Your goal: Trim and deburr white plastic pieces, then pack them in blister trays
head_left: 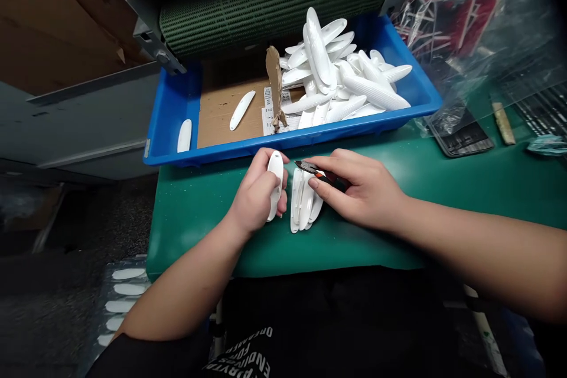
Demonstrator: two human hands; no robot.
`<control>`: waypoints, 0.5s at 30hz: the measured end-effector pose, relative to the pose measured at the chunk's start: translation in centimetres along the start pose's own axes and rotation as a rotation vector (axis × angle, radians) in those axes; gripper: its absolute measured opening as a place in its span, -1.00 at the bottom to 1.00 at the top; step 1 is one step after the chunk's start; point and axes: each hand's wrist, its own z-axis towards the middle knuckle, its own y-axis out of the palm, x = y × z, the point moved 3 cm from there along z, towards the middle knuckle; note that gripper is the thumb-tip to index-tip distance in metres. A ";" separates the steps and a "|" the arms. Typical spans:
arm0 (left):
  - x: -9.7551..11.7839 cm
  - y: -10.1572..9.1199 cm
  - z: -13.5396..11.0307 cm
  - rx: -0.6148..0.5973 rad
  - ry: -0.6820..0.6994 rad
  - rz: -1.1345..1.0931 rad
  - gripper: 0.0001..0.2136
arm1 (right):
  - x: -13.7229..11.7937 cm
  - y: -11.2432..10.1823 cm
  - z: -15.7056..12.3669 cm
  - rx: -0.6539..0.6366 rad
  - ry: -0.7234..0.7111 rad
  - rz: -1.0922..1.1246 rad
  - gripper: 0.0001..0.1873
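One white plastic oval piece held upright in the left hand, fingers curled tight around it. Small side cutters pinched in the right hand, dark handles tucked inside the fingers, metal tips just beside the top of the held piece. Right below the cutters, a small stack of white oval pieces, leaning on each other, between the two hands. Under all of it, a green work mat.

Farther on, along the far edge of the mat, a blue plastic tray lined with brown cardboard. On the right side of the tray, a big heap of white pieces. Toward the left, one lone white piece on the cardboard, and one more by the left wall. Between them, a torn cardboard strip standing up. To the right of the tray, a clear plastic bag with red and white bits inside. Near and to the left, below the mat, a row of white pieces.
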 end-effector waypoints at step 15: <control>0.9 -1.2 0.4 0.170 0.089 0.024 -0.76 | -0.6 0.8 -0.8 -0.112 -0.084 -0.103 -0.68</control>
